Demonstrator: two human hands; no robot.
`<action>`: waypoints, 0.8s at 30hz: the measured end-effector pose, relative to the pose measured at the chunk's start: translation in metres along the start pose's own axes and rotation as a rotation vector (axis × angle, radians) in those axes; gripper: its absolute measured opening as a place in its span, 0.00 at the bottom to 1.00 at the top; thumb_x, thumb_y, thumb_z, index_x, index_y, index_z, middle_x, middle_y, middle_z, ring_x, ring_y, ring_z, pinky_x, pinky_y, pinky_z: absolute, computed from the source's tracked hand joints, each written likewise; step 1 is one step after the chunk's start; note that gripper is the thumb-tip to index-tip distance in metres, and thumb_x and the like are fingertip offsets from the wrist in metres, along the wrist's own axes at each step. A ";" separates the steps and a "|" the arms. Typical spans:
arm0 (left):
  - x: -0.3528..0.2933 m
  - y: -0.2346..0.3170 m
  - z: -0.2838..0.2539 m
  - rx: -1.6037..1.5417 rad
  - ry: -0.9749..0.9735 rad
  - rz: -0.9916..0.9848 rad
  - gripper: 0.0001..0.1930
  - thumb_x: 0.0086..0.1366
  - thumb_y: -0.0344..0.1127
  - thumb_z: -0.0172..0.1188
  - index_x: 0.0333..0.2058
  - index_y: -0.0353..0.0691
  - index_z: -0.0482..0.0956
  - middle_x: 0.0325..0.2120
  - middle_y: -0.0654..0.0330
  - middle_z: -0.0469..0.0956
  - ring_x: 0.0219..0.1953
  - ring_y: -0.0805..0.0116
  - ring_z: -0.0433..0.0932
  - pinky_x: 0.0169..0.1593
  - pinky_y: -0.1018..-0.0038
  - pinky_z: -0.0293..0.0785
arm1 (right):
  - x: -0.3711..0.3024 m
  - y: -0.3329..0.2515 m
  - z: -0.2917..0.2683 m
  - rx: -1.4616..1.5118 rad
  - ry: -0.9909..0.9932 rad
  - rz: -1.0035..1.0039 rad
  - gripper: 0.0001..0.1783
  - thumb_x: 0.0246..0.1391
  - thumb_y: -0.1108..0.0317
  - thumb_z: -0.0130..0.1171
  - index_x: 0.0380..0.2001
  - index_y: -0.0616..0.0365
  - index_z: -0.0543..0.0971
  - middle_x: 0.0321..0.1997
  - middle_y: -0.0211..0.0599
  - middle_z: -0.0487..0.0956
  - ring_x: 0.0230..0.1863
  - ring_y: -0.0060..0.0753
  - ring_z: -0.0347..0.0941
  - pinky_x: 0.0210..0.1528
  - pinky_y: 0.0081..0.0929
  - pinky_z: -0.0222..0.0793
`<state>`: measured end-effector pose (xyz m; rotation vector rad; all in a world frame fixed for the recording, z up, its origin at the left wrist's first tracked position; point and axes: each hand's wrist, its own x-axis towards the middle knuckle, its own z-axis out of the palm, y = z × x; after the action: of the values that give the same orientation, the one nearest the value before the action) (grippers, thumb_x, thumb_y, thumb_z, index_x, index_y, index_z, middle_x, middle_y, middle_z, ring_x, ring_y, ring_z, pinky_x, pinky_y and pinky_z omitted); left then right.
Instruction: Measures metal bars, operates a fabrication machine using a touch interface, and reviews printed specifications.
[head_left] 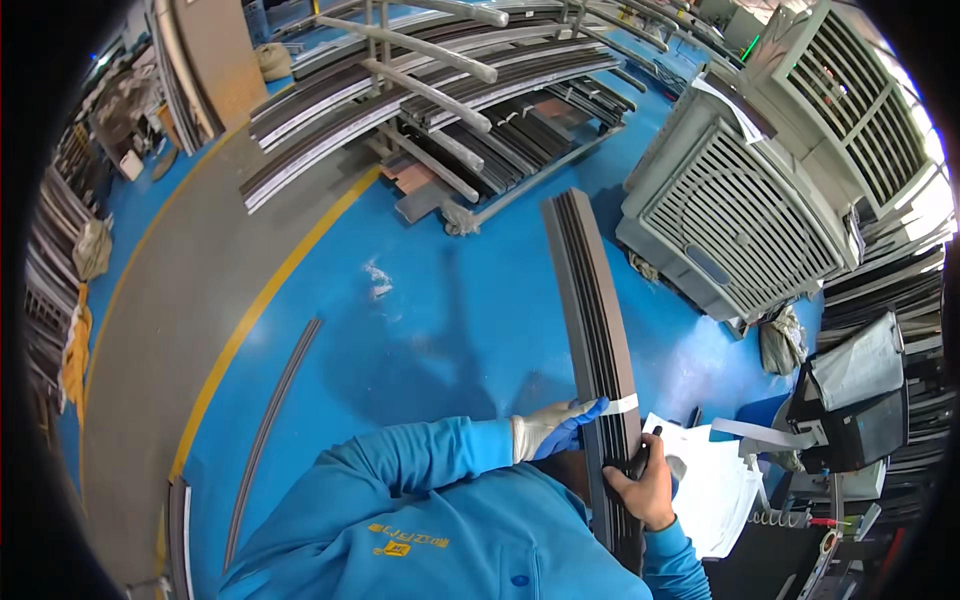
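In front of my body a bundle of long dark grey and brown profiles [585, 290] stands up at a slant. A white strip [622, 405] lies across it. My left hand [548, 432], in a white and blue glove, is closed on the bundle's left side, its fingertips by the strip. Bare and lower down, my right hand [645, 486] grips the right side with the thumb over the front. A slim black pen-like thing [657, 431] sticks up from the right hand. The fingers behind the bundle are hidden.
A rack [430, 100] loaded with long profiles stands ahead. Right of it is a large grey air cooler [740, 215]. White papers [705, 480] and a black device [855, 400] are close at right. One thin profile [270, 430] lies on the blue floor at left.
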<state>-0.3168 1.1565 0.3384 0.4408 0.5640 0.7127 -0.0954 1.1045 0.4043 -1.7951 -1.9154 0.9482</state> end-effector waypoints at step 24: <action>0.352 0.390 -0.386 -0.146 0.378 -0.006 0.25 0.70 0.54 0.56 0.56 0.40 0.74 0.51 0.57 0.78 0.46 0.62 0.79 0.49 0.67 0.75 | 0.650 0.026 -0.047 0.306 -0.085 0.323 0.33 0.44 0.71 0.69 0.54 0.67 0.68 0.41 0.49 0.77 0.38 0.39 0.74 0.45 0.32 0.73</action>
<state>-0.5255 1.7428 0.1438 0.1673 0.8615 0.8314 -0.1341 1.7470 0.2981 -1.9312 -1.4484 1.3619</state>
